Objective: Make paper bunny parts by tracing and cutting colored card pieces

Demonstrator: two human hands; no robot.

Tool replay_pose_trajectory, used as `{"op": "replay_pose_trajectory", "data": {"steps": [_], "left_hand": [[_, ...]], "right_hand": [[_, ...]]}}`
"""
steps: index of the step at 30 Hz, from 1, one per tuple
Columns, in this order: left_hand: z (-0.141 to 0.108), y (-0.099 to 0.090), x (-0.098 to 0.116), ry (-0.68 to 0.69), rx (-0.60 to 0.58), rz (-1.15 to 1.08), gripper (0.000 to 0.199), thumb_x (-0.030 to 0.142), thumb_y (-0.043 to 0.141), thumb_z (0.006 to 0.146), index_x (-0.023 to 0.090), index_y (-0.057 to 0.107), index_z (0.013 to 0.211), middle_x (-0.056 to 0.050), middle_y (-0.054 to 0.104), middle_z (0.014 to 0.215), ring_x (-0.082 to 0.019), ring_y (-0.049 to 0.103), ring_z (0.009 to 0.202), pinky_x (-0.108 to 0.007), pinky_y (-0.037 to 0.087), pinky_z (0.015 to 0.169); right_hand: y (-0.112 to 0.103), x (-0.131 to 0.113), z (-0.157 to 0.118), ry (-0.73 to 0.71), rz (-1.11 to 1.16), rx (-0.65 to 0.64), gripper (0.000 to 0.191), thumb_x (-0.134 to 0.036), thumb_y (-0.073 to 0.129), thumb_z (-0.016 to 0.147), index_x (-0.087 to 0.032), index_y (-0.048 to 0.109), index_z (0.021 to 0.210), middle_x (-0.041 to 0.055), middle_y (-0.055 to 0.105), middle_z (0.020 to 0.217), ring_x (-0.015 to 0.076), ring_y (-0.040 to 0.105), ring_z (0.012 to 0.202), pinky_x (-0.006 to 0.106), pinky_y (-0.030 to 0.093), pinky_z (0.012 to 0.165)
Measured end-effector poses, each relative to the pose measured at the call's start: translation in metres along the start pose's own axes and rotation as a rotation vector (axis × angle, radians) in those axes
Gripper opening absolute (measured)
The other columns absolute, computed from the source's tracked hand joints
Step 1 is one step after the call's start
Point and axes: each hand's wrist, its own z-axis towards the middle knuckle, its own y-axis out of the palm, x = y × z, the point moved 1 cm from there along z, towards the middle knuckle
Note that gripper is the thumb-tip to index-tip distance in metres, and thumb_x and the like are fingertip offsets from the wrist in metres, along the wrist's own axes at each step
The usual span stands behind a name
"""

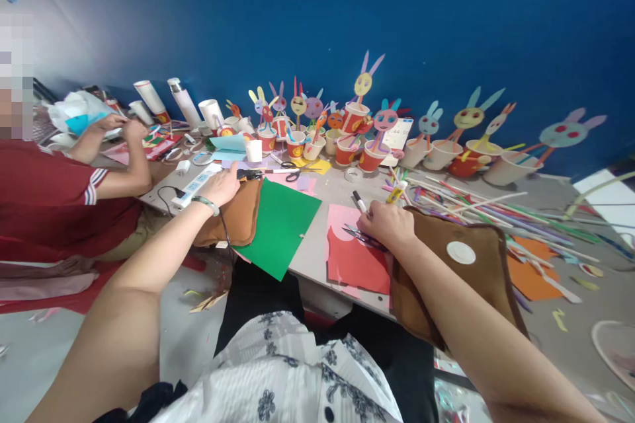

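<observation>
Handling scissors [351, 230] at the paper looked like the step in hand, prob. a pick-up or a put-down, tho 1 view couldn't settle which. R grip [391, 225] sat at the scissors w/ fingers curled in; the blades poked out to its L over the red paper [354, 266] & pink paper [338, 215], handles mostly hidden. Firm hold or mere touch: couldn't tell. A marker [359, 201] stuck out just beside the same fingers, held or lying unclear.

L grip [225, 185] was well apart, arm stretched past the L brown pad [245, 211], fingers part-bent nr a black tool [247, 174]. Couldn't tell how far open it was, or if it had hold of anything. Green sheet [288, 225] lay between the 2 hands, partly on the worktop [313, 244], nothing gripping it.

Next move, IMO, called for a sure hold on the scissor handles if cutting was due, marker clear of the blades, & L grip back by the paper to steady it. The R brown pad [483, 277] lay under the R forearm, so elbow room there looked tight. Paper cups [346, 151] w/ rabbit-like faces stood along the back, approx. out of the way.
</observation>
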Motion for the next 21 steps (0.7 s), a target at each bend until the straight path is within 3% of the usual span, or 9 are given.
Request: {"op": "replay_pose_trajectory", "data": {"steps": [1, 3, 5, 7, 9, 12, 14, 16, 21], "left_hand": [[-0.003, 0.000, 0.005, 0.004, -0.008, 0.027, 0.055, 0.026, 0.042, 0.096, 0.003, 0.037, 0.145, -0.026, 0.065, 0.117, -0.037, 0.065, 0.107, -0.045, 0.050, 0.090], [-0.014, -0.002, 0.021, 0.033, 0.082, 0.070, 0.056, 0.031, 0.048, 0.095, 0.004, 0.041, 0.143, -0.028, 0.059, 0.127, -0.040, 0.057, 0.120, -0.051, 0.046, 0.098], [-0.035, -0.004, 0.042, 0.191, 0.132, 0.018, 0.056, 0.036, 0.052, 0.095, 0.009, 0.043, 0.143, -0.024, 0.056, 0.133, -0.038, 0.052, 0.126, -0.051, 0.042, 0.104], [-0.063, -0.001, 0.065, 0.435, 0.054, -0.110, 0.064, 0.047, 0.059, 0.091, 0.015, 0.043, 0.145, -0.019, 0.053, 0.140, -0.034, 0.051, 0.130, -0.049, 0.040, 0.109], [-0.094, 0.006, 0.084, 0.647, -0.107, -0.181, 0.089, 0.061, 0.072, 0.077, 0.020, 0.039, 0.149, -0.018, 0.044, 0.151, -0.037, 0.043, 0.138, -0.050, 0.036, 0.114], [-0.129, 0.016, 0.094, 0.754, -0.298, -0.117, 0.120, 0.054, 0.087, 0.061, 0.022, 0.023, 0.157, -0.022, 0.022, 0.165, -0.046, 0.024, 0.150, -0.061, 0.025, 0.118], [-0.137, 0.017, 0.088, 0.751, -0.337, -0.087, 0.114, 0.036, 0.087, 0.065, 0.021, 0.023, 0.158, -0.022, 0.019, 0.166, -0.046, 0.021, 0.151, -0.062, 0.026, 0.117], [-0.134, 0.015, 0.078, 0.773, -0.349, -0.144, 0.096, 0.026, 0.080, 0.075, 0.018, 0.028, 0.156, -0.022, 0.025, 0.164, -0.042, 0.023, 0.152, -0.055, 0.030, 0.118], [-0.110, 0.000, 0.059, 0.824, -0.410, -0.493, 0.049, 0.039, 0.061, 0.093, 0.016, 0.058, 0.137, -0.016, 0.051, 0.150, -0.031, 0.043, 0.143, -0.041, 0.038, 0.115]], "right_hand": [[-0.001, 0.000, 0.000, 0.004, -0.014, -0.027, 0.033, -0.035, 0.051, 0.089, -0.013, 0.072, 0.103, 0.0202, 0.073, 0.091, 0.0357, 0.071, 0.092, 0.041, 0.049, 0.076], [-0.002, -0.001, 0.000, 0.007, -0.028, -0.062, 0.037, -0.034, 0.047, 0.091, -0.012, 0.072, 0.108, 0.0205, 0.073, 0.097, 0.0354, 0.071, 0.097, 0.040, 0.049, 0.079], [-0.002, -0.001, 0.000, 0.010, -0.028, -0.070, 0.039, -0.034, 0.044, 0.093, -0.012, 0.071, 0.109, 0.0213, 0.073, 0.099, 0.0358, 0.071, 0.098, 0.040, 0.049, 0.080], [-0.002, 0.000, 0.001, 0.011, -0.022, -0.062, 0.039, -0.035, 0.044, 0.093, -0.012, 0.072, 0.108, 0.0213, 0.074, 0.099, 0.0362, 0.071, 0.098, 0.040, 0.049, 0.079], [-0.001, 0.001, 0.002, 0.009, -0.016, -0.042, 0.039, -0.037, 0.044, 0.094, -0.013, 0.071, 0.109, 0.0208, 0.074, 0.099, 0.0360, 0.071, 0.097, 0.040, 0.049, 0.077], [-0.004, 0.001, 0.001, -0.020, 0.002, 0.007, 0.041, -0.042, 0.045, 0.095, -0.015, 0.069, 0.114, 0.0183, 0.075, 0.101, 0.0342, 0.070, 0.096, 0.038, 0.047, 0.075], [-0.007, -0.001, -0.002, -0.070, 0.017, -0.002, 0.039, -0.046, 0.049, 0.092, -0.017, 0.070, 0.109, 0.0154, 0.075, 0.099, 0.0328, 0.070, 0.095, 0.037, 0.046, 0.073], [-0.010, -0.004, -0.006, -0.145, 0.036, -0.080, 0.034, -0.049, 0.057, 0.086, -0.020, 0.072, 0.096, 0.0122, 0.075, 0.096, 0.0314, 0.069, 0.093, 0.035, 0.044, 0.070], [-0.009, -0.007, -0.012, -0.251, 0.066, -0.247, 0.027, -0.044, 0.067, 0.075, -0.022, 0.071, 0.089, 0.0096, 0.074, 0.096, 0.0289, 0.068, 0.090, 0.033, 0.041, 0.066]]}}
